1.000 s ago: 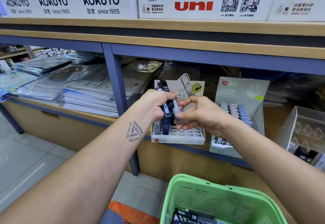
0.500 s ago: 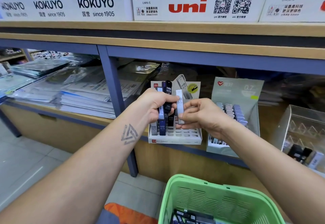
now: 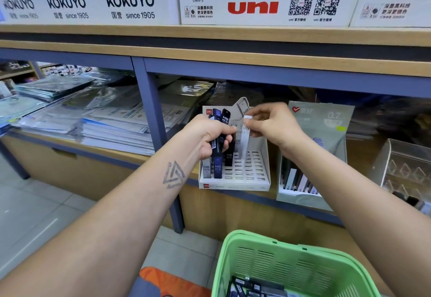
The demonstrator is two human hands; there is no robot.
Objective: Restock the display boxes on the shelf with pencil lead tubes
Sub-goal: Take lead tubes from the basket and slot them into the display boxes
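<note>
Right hand (image 3: pixel 272 124) pinches one white lead tube (image 3: pixel 246 133) by its top cap between thumb and forefinger, the tube hanging upright over the slotted tray of the white display box (image 3: pixel 262 168). Left hand (image 3: pixel 207 135) grips a bundle of dark tubes (image 3: pixel 220 144), fingers curled around their middle; three tube tops show above the fist, though the exact count inside is not certain.

Handling, as a judgement: each tube looks light, rigid and smooth-sided plastic, so a fingertip pinch near the cap gives the best control for steering the lower end into a slot. Squeezing hard is unnecessary; the leads inside are probably brittle, so dropping should be avoided.

Count in the white box, at the front edge of the shelf (image 3: pixel 233 194): three tubes seated at its left side, one grey, one blue, one black. Most slots are open. A second, grey-green display box (image 3: pixel 326 133) stands just beside it to the right, holding roughly five tubes. One green basket (image 3: pixel 256 250) below holds more stock, number unclear.
</note>
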